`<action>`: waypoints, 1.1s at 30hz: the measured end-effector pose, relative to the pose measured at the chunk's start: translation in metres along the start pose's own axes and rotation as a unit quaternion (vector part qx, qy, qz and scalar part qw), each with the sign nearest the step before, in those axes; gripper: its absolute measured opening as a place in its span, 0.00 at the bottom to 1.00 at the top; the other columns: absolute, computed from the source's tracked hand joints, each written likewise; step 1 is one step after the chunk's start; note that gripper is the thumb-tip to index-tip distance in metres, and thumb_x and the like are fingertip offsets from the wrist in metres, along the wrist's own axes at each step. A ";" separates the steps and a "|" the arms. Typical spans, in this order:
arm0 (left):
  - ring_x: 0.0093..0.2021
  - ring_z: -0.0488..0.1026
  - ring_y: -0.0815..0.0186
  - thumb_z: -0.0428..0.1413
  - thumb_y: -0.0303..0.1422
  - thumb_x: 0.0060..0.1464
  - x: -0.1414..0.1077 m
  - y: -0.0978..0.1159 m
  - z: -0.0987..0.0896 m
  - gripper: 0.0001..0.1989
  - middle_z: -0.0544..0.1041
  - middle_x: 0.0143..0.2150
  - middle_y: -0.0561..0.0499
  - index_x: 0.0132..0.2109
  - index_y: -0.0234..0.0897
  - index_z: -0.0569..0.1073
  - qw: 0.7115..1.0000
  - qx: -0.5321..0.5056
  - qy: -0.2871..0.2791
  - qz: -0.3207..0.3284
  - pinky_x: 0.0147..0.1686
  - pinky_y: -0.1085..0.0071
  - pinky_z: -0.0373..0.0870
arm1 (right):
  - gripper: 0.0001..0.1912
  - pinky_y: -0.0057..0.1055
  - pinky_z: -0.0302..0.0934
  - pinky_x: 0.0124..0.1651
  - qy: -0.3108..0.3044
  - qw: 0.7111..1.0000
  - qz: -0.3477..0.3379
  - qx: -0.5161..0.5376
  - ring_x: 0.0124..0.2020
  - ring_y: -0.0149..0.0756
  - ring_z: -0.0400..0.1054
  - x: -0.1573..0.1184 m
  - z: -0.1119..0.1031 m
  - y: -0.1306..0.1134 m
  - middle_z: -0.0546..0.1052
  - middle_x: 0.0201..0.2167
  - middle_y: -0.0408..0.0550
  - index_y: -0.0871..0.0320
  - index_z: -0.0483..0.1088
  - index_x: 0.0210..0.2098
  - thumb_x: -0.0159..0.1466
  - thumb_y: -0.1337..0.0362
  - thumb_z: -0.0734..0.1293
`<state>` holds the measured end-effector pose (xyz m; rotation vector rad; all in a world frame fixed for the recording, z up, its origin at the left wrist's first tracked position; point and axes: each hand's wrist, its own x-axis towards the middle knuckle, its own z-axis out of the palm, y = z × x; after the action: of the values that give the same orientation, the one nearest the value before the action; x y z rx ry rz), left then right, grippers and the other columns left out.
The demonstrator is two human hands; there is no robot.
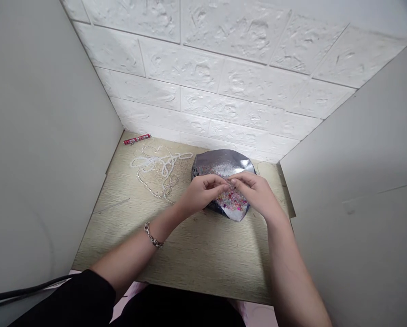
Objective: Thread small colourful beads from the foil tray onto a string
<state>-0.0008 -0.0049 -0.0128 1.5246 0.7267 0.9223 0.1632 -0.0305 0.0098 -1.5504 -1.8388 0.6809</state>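
Observation:
A silvery, foil-like bag (222, 159), opened out on the table, holds a heap of small multicoloured beads (233, 199), mostly pink and clear. Over the beads, my left hand (206, 190) is pinched, thumb against fingers, with a chain bracelet (152, 235) around its wrist. My right hand (252, 188) comes in from the other side, also pinched, its fingertips almost meeting those of the left. Whatever lies between the fingertips is too small to make out. Left of the bag lie tangled strands of white and pale beads (164, 163).
A red patterned strip (137, 139) lies at the table's back left corner. The wooden table (189, 254) is bounded by a white brick-textured wall (196, 68) behind and grey panels on both sides. A black cable (29, 288) runs at the lower left.

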 end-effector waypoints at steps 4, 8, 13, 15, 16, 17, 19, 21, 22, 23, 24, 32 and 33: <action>0.24 0.68 0.74 0.55 0.35 0.45 0.003 0.000 -0.001 0.09 0.72 0.22 0.53 0.29 0.31 0.69 0.996 -0.076 0.035 -0.021 0.26 0.77 0.65 | 0.09 0.56 0.38 0.53 0.017 0.964 0.025 -0.266 0.41 0.38 0.62 0.002 0.008 0.019 0.70 0.37 0.48 0.55 0.71 0.30 0.55 0.68 0.59; 0.20 0.67 0.75 0.55 0.36 0.45 0.004 0.000 -0.001 0.10 0.68 0.18 0.56 0.28 0.31 0.68 0.990 -0.115 0.084 -0.016 0.23 0.78 0.65 | 0.10 0.62 0.28 0.52 -0.002 0.934 0.062 -0.351 0.46 0.42 0.60 0.001 0.013 0.031 0.67 0.43 0.49 0.53 0.72 0.27 0.56 0.68 0.59; 0.19 0.67 0.75 0.56 0.36 0.44 0.004 0.000 -0.003 0.10 0.67 0.17 0.57 0.28 0.32 0.69 0.983 -0.140 0.115 -0.007 0.21 0.78 0.64 | 0.10 0.61 0.27 0.52 -0.019 0.935 0.061 -0.349 0.46 0.42 0.59 0.003 0.017 0.032 0.67 0.44 0.49 0.53 0.73 0.27 0.56 0.68 0.59; 0.19 0.66 0.76 0.56 0.35 0.44 0.004 0.000 -0.003 0.09 0.67 0.17 0.57 0.28 0.32 0.69 0.985 -0.133 0.114 -0.006 0.21 0.79 0.64 | 0.10 0.61 0.27 0.52 -0.024 0.934 0.058 -0.351 0.46 0.42 0.59 0.003 0.019 0.032 0.67 0.43 0.49 0.53 0.73 0.27 0.56 0.68 0.59; 0.19 0.66 0.76 0.56 0.35 0.45 0.004 0.001 -0.002 0.09 0.67 0.17 0.57 0.28 0.32 0.69 0.986 -0.127 0.112 -0.006 0.21 0.79 0.64 | 0.10 0.61 0.27 0.52 -0.025 0.934 0.058 -0.351 0.46 0.42 0.59 0.003 0.019 0.032 0.67 0.43 0.49 0.54 0.73 0.27 0.56 0.68 0.59; 0.19 0.66 0.76 0.56 0.35 0.45 0.004 0.001 -0.002 0.09 0.67 0.17 0.57 0.28 0.32 0.69 0.987 -0.121 0.110 -0.007 0.21 0.79 0.64 | 0.11 0.61 0.27 0.52 -0.026 0.934 0.058 -0.351 0.46 0.42 0.59 0.004 0.020 0.032 0.66 0.43 0.50 0.54 0.72 0.27 0.56 0.68 0.59; 0.19 0.66 0.76 0.56 0.35 0.45 0.003 0.003 -0.001 0.09 0.67 0.17 0.56 0.28 0.31 0.69 0.988 -0.110 0.108 -0.008 0.21 0.79 0.64 | 0.11 0.61 0.27 0.52 -0.028 0.934 0.060 -0.350 0.46 0.42 0.59 0.004 0.020 0.033 0.67 0.43 0.50 0.54 0.72 0.27 0.56 0.68 0.59; 0.18 0.65 0.76 0.56 0.35 0.44 0.003 0.003 0.000 0.09 0.66 0.17 0.57 0.28 0.32 0.69 0.989 -0.101 0.109 -0.006 0.20 0.79 0.63 | 0.11 0.60 0.28 0.52 -0.033 0.936 0.059 -0.346 0.45 0.41 0.60 0.005 0.021 0.034 0.67 0.41 0.49 0.55 0.72 0.26 0.56 0.69 0.59; 0.18 0.64 0.77 0.56 0.35 0.44 0.003 0.003 0.000 0.09 0.66 0.16 0.57 0.28 0.32 0.69 0.989 -0.096 0.110 -0.004 0.20 0.79 0.62 | 0.10 0.60 0.28 0.52 -0.037 0.937 0.057 -0.342 0.44 0.41 0.60 0.005 0.020 0.035 0.67 0.40 0.49 0.55 0.72 0.26 0.56 0.69 0.59; 0.17 0.63 0.77 0.56 0.35 0.45 0.002 0.002 0.000 0.09 0.65 0.16 0.57 0.28 0.32 0.69 0.990 -0.090 0.111 -0.001 0.19 0.79 0.61 | 0.10 0.60 0.29 0.52 -0.040 0.939 0.055 -0.337 0.44 0.41 0.60 0.005 0.020 0.035 0.67 0.39 0.49 0.55 0.71 0.25 0.56 0.69 0.59; 0.17 0.61 0.78 0.56 0.35 0.45 0.002 0.002 0.000 0.09 0.64 0.16 0.57 0.28 0.32 0.69 0.990 -0.083 0.113 0.001 0.18 0.80 0.60 | 0.10 0.60 0.29 0.52 -0.041 0.942 0.053 -0.330 0.43 0.40 0.61 0.005 0.020 0.036 0.68 0.38 0.49 0.56 0.71 0.25 0.56 0.69 0.58; 0.15 0.50 0.79 0.55 0.38 0.45 0.002 0.000 -0.003 0.10 0.56 0.14 0.59 0.27 0.34 0.70 0.986 -0.023 0.168 0.004 0.14 0.78 0.48 | 0.11 0.58 0.36 0.52 0.083 0.975 0.057 -0.199 0.38 0.36 0.61 0.007 0.010 0.027 0.69 0.34 0.47 0.58 0.61 0.29 0.61 0.63 0.50; 0.15 0.50 0.79 0.55 0.38 0.45 0.002 0.000 -0.003 0.10 0.56 0.15 0.59 0.27 0.34 0.71 0.985 -0.015 0.172 0.004 0.14 0.78 0.48 | 0.12 0.57 0.37 0.52 0.101 0.976 0.052 -0.186 0.38 0.35 0.61 0.007 0.010 0.025 0.69 0.34 0.47 0.58 0.60 0.29 0.61 0.62 0.49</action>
<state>-0.0024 -0.0023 -0.0121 1.3562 0.9473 1.2145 0.1720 -0.0187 -0.0141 -1.8876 -1.8102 0.2163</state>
